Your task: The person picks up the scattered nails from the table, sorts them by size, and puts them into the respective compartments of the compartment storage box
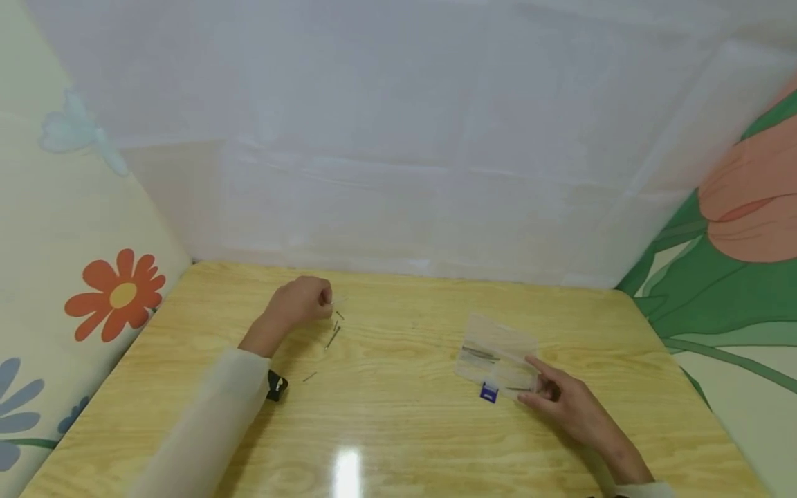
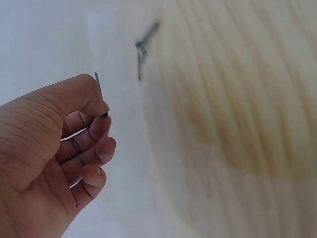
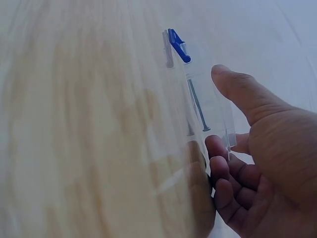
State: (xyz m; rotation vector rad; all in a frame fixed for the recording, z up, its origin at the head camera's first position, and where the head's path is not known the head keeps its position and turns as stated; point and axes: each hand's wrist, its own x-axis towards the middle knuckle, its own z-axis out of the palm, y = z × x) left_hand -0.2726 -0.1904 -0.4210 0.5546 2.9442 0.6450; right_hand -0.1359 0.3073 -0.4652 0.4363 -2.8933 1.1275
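Observation:
My left hand (image 1: 301,299) is above the far left of the table, pinching a small nail (image 2: 98,87) between thumb and index finger, its point sticking up in the left wrist view. Beside that hand several loose nails (image 1: 333,337) lie on the wood, and a single one (image 1: 310,377) lies nearer the front. On the right, my right hand (image 1: 569,404) grips the side of a clear plastic box (image 1: 525,344) with thumb and fingers. A blue latch (image 1: 488,393) is on the box's near edge. Nails (image 3: 198,104) show through its clear wall.
The wood-grain table (image 1: 398,429) reflects a bright light near its front. A pale sheet (image 1: 398,138) rises behind it, with flower-printed panels on both sides. A black strap piece (image 1: 277,386) sits at my left wrist.

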